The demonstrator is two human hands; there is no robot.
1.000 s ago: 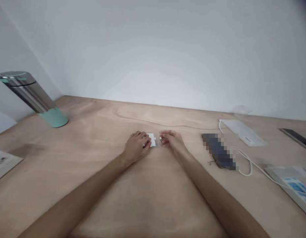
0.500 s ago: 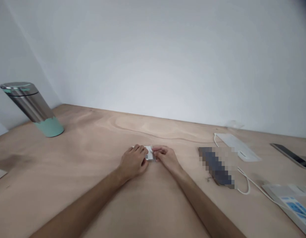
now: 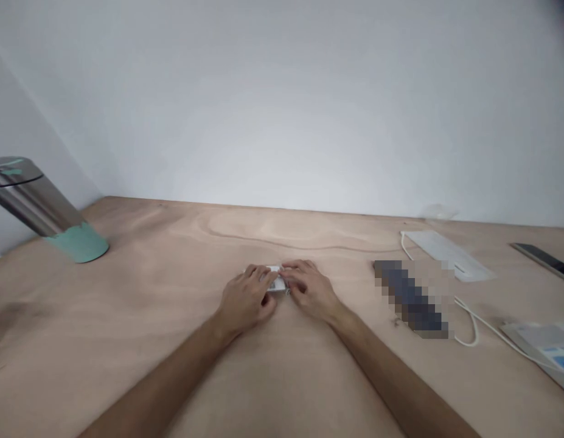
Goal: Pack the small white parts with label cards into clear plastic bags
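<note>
My left hand (image 3: 245,298) and right hand (image 3: 309,291) meet, pinching a small white piece (image 3: 276,278); a light, even grip keeps it steady above the table (image 3: 126,292).

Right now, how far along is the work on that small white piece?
Done: nothing clearly finished; the small white piece shows no obvious end state. In hand: the left hand and right hand both grip it, over the plywood table. Left: the pixelated flat object and white cable lie off to the right, untouched.
</note>
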